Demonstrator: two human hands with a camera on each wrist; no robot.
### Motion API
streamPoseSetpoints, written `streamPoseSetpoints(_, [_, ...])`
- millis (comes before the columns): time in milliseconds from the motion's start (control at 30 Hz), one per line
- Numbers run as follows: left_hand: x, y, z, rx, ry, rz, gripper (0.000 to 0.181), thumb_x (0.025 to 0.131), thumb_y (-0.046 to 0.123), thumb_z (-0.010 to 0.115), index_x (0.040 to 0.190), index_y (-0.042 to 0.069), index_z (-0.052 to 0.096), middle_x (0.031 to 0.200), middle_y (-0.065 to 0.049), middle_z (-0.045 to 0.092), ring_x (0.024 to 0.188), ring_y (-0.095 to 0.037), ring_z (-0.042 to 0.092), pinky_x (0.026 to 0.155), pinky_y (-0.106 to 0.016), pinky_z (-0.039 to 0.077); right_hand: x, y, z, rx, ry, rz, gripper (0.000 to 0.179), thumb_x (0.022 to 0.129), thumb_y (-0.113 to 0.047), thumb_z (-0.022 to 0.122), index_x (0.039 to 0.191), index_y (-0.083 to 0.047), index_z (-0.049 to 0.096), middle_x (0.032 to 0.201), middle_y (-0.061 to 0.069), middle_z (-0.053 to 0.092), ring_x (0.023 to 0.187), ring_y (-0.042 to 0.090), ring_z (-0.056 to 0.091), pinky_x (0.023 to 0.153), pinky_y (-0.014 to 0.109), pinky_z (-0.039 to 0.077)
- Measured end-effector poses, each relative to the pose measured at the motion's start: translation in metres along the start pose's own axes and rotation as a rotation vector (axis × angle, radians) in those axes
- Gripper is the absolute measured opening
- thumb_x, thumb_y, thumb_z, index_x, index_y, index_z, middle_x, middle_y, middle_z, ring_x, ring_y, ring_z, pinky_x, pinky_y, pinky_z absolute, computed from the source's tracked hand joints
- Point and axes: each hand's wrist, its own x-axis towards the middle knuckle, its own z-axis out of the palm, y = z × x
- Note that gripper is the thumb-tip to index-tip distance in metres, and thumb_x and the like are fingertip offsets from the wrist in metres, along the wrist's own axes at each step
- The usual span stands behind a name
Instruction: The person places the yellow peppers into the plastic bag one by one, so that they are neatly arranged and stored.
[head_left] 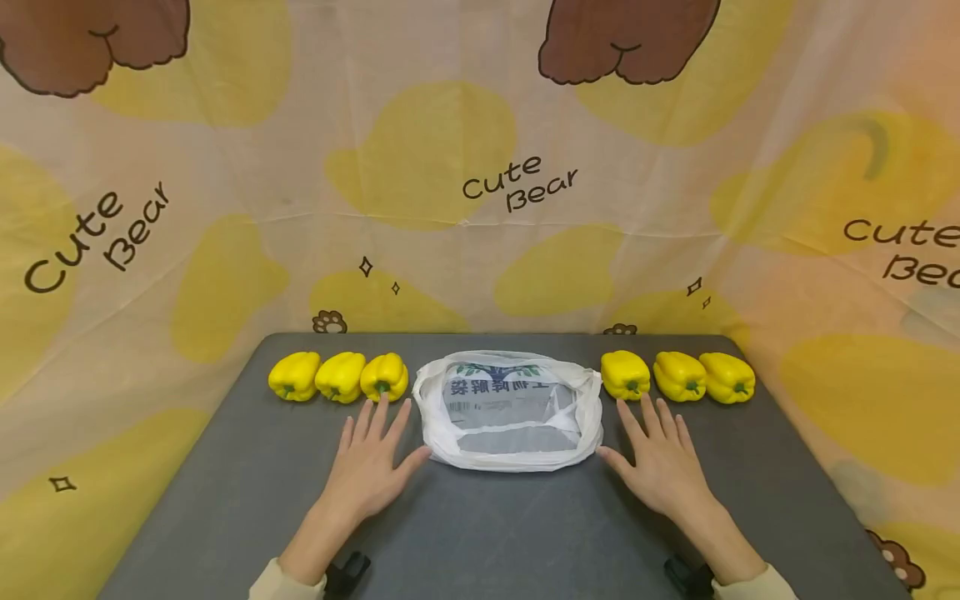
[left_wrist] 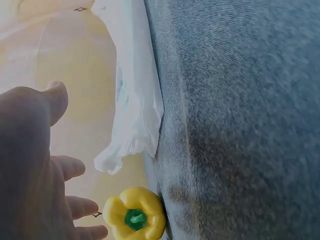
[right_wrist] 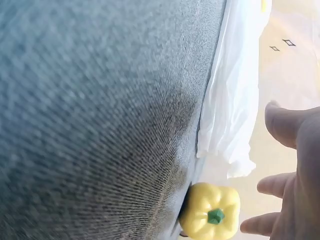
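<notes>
A white plastic bag [head_left: 512, 461] stands with its mouth spread wide at the middle of the grey table, printing visible inside it. My left hand [head_left: 371, 471], fingers spread, hovers at the bag's near left side, its fingertips just short of a yellow bell pepper [head_left: 384, 375]. On the other side my right hand [head_left: 663, 467] is spread likewise, nearest to another yellow pepper [head_left: 625, 373] and the bag's right edge. Both wrist views show the hands above the table, holding nothing; the left one's near pepper [left_wrist: 135, 215] and the right one's [right_wrist: 210, 212] show green stems.
Two more yellow peppers [head_left: 341, 377] lie in the left row and two [head_left: 679, 375] in the right row, along the table's back. A patterned cloth [head_left: 420, 167] hangs behind the grey table [head_left: 510, 533] and down its sides.
</notes>
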Motion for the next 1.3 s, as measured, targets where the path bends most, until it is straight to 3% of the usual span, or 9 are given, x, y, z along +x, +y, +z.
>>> streamPoseSetpoints(233, [0.005,0.005,0.007,-0.07,-0.002,0.03,0.08,0.1,0.064,0.047,0.161,0.016,0.03,0.165,-0.025,0.02,0.15,-0.048,0.02,0.117,-0.066,0.023,0.004,0.001,-0.004,0.01,-0.004,-0.012,0.085,0.097,-0.062,0.056,0.157,-0.005,0.037,0.16,0.034,0.025,0.146,0.055,0.02,0.115,0.071,0.017])
streamPoseSetpoints(500, [0.011,0.007,0.013,-0.21,0.002,0.005,0.072,0.102,0.052,0.055,0.161,0.016,0.033,0.162,-0.025,0.027,0.145,-0.05,0.03,0.11,-0.07,0.031,0.014,0.004,-0.012,0.024,0.028,-0.029,0.082,0.099,-0.059,0.054,0.156,-0.002,0.037,0.157,0.035,0.028,0.145,0.054,0.024,0.115,0.07,0.021])
streamPoseSetpoints(767, [0.019,0.006,0.019,-0.326,-0.033,0.0,0.068,0.102,0.045,0.057,0.159,0.015,0.036,0.161,-0.024,0.03,0.145,-0.049,0.031,0.111,-0.069,0.031,0.024,0.002,-0.017,0.055,0.055,-0.023,0.076,0.101,-0.052,0.056,0.154,-0.001,0.039,0.155,0.036,0.032,0.14,0.057,0.031,0.107,0.074,0.03])
streamPoseSetpoints(1167, [0.031,0.007,0.03,-0.424,0.037,0.037,0.059,0.101,0.03,0.062,0.153,0.007,0.044,0.153,-0.028,0.038,0.137,-0.05,0.04,0.11,-0.067,0.034,0.036,0.002,-0.027,0.129,0.127,0.007,0.066,0.102,-0.042,0.057,0.15,0.002,0.044,0.152,0.036,0.036,0.134,0.058,0.039,0.104,0.074,0.035])
streamPoseSetpoints(1300, [0.034,0.008,0.033,-0.436,0.03,0.028,0.059,0.101,0.029,0.063,0.153,0.008,0.044,0.153,-0.029,0.037,0.138,-0.05,0.04,0.111,-0.066,0.034,0.039,0.004,-0.028,0.155,0.137,0.027,0.064,0.103,-0.041,0.056,0.149,0.002,0.044,0.151,0.035,0.037,0.134,0.056,0.039,0.103,0.074,0.036])
